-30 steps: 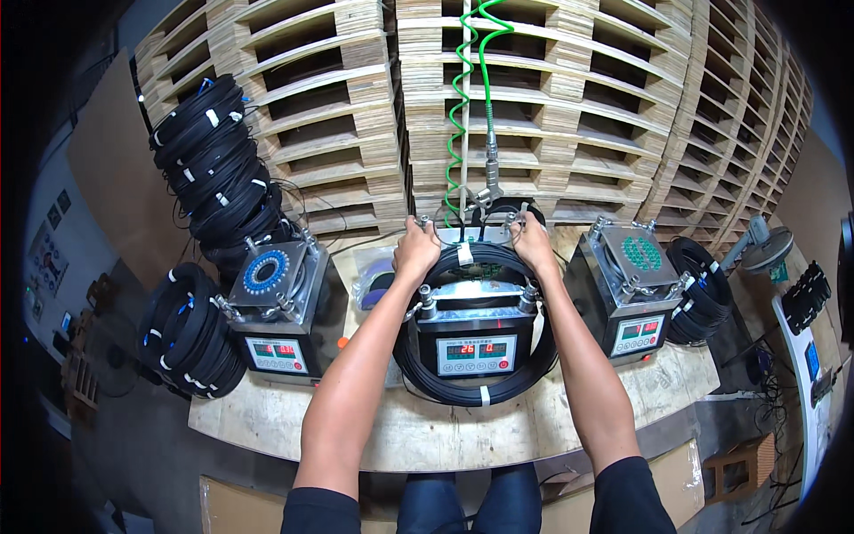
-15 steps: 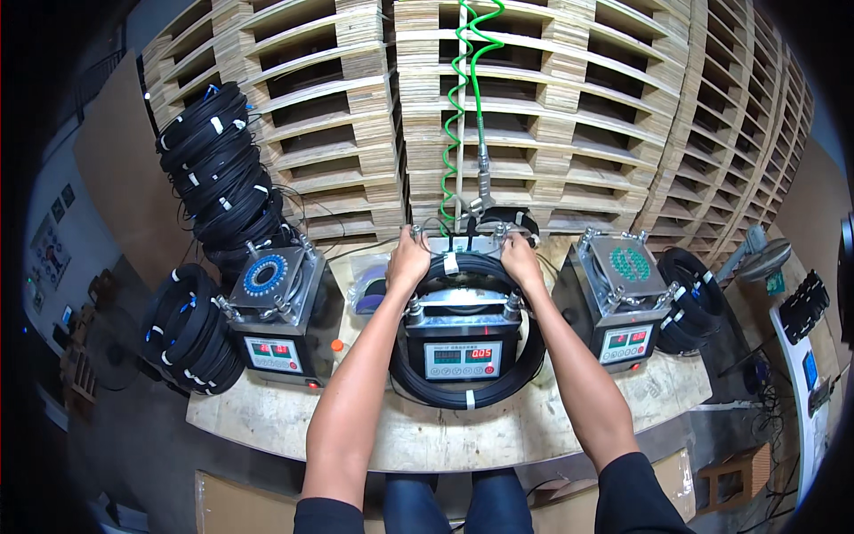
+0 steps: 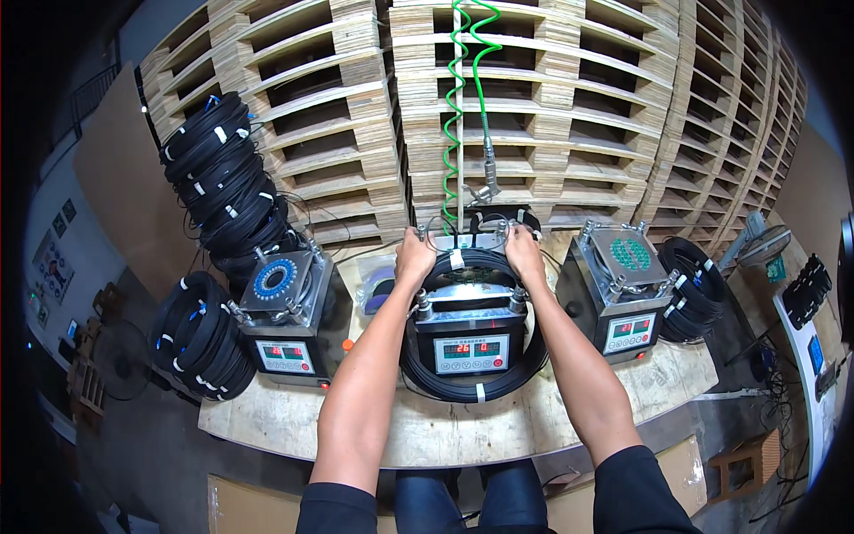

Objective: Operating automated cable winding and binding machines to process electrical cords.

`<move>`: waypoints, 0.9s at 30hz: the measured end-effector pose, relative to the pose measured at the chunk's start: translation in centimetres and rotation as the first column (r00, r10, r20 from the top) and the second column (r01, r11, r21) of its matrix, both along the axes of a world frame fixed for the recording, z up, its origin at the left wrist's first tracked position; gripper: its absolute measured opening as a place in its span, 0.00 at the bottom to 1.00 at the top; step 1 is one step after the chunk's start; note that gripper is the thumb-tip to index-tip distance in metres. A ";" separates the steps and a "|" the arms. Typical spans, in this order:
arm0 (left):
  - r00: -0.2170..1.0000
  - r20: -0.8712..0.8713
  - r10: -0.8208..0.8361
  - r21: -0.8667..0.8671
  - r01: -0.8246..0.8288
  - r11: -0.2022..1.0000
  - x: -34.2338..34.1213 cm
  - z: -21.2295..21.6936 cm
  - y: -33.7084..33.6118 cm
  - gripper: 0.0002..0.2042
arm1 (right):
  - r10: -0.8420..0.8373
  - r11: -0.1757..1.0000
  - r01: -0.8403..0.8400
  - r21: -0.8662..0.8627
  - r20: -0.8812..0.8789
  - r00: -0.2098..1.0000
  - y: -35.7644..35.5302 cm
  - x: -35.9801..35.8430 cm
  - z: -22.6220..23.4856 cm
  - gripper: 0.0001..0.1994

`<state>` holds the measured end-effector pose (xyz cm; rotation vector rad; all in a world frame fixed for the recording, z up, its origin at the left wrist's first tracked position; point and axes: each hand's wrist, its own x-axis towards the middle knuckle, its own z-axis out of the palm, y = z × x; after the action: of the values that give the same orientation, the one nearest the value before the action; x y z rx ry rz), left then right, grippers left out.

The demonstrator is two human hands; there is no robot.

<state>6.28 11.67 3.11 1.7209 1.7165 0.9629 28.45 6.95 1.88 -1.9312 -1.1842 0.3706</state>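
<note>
In the middle of the bench stands a polishing-type machine (image 3: pixel 471 354) with a lit red display. A coil of black cable (image 3: pixel 480 392), tied with white tape, lies around it. Both my arms reach to the machine's far corners. My left hand (image 3: pixel 415 256) is closed at the far left metal knob, and my right hand (image 3: pixel 525 254) at the far right knob (image 3: pixel 502 229). Fingers partly hide both knobs. Between my hands, the steel plate on top (image 3: pixel 473 311) is mostly covered by the coil. The nearer knobs (image 3: pixel 425 307) stand untouched.
Similar machines flank the middle one: one with a blue ring (image 3: pixel 275 278), one with green dots (image 3: pixel 630 255). Black cable coils (image 3: pixel 203 334) are stacked at left, more (image 3: pixel 694 289) at right. Wooden pallets (image 3: pixel 525 80) rise behind; a green spiral air hose (image 3: pixel 454 107) hangs there.
The view has shifted slightly. Both hands stay at the far knobs, their fingers moved a little. The middle machine's display reads differently.
</note>
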 end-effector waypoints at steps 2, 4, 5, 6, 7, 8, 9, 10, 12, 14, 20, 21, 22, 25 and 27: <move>1.000 -0.002 -0.001 -0.022 0.001 1.000 -0.4 -0.3 0.3 0.29 | 0.015 1.000 -0.015 -0.002 -0.003 1.000 -0.5 -0.8 0.7 0.26; 1.000 -0.014 -0.016 -0.116 0.014 0.993 -1.0 -0.2 0.2 0.30 | -0.034 0.979 0.036 -0.199 0.013 0.999 -2.1 -2.3 2.6 0.27; 1.000 -0.015 -0.017 -0.112 0.016 0.994 -1.1 -0.1 0.1 0.30 | -0.045 0.978 0.046 -0.205 0.010 0.999 -2.2 -2.6 2.9 0.26; 0.999 -0.031 0.012 -0.125 -0.015 0.992 -1.5 0.1 0.0 0.30 | -0.043 0.978 0.044 -0.202 0.009 0.999 -1.9 -2.8 2.8 0.26; 0.999 -0.044 0.032 -0.138 -0.038 0.990 -1.2 0.4 -0.4 0.31 | -0.015 0.985 0.018 -0.170 0.018 1.000 -1.5 -2.3 2.3 0.26; 0.997 -0.058 0.058 -0.152 -0.067 0.986 -1.1 0.8 -0.7 0.31 | 0.019 0.990 -0.015 -0.139 0.027 0.999 -0.8 -1.9 1.3 0.26; 0.996 -0.076 0.053 -0.152 -0.064 0.986 -0.1 1.2 -1.0 0.31 | 0.047 0.993 -0.041 -0.114 0.049 0.998 0.7 -0.2 -0.3 0.25; 0.996 -0.075 0.053 -0.155 -0.065 0.986 0.1 1.6 -1.5 0.31 | 0.048 0.992 -0.042 -0.118 0.049 0.998 1.2 0.3 -0.7 0.25; 0.990 -0.127 0.064 -0.139 -0.082 0.987 0.8 2.4 -2.2 0.31 | 0.090 0.993 -0.090 -0.071 0.003 0.996 1.9 1.2 -1.6 0.24; 0.987 -0.132 0.091 -0.132 -0.109 0.985 0.1 2.4 -2.2 0.31 | 0.077 0.994 -0.076 0.075 -0.010 0.997 1.8 -0.1 -1.6 0.22; 0.998 -0.055 0.030 -0.106 -0.036 0.994 -0.5 1.1 -0.5 0.35 | 0.033 0.998 -0.031 0.046 -0.043 0.999 1.2 -0.6 -0.3 0.25; 0.998 -0.061 0.019 -0.077 -0.024 0.997 -0.9 0.4 0.1 0.36 | 0.051 0.999 -0.050 0.022 -0.029 0.998 1.2 -0.9 -0.3 0.27; 0.998 -0.064 0.005 -0.050 -0.008 0.999 -0.8 0.2 0.3 0.37 | 0.042 0.999 -0.042 -0.012 -0.025 0.999 1.1 -1.0 -0.4 0.28; 0.999 -0.034 0.007 -0.090 -0.010 0.996 -0.5 -0.1 0.3 0.38 | 0.004 0.995 -0.003 -0.103 0.017 1.000 0.9 -0.7 -0.2 0.28; 0.999 -0.042 0.009 -0.124 -0.014 0.992 -0.5 0.3 -0.2 0.38 | 0.035 0.993 -0.031 -0.116 0.031 0.999 0.7 -0.6 -0.2 0.28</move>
<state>5.77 11.47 3.42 1.6629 1.7751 0.8127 27.85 7.61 1.70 -2.0252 -1.2415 0.4352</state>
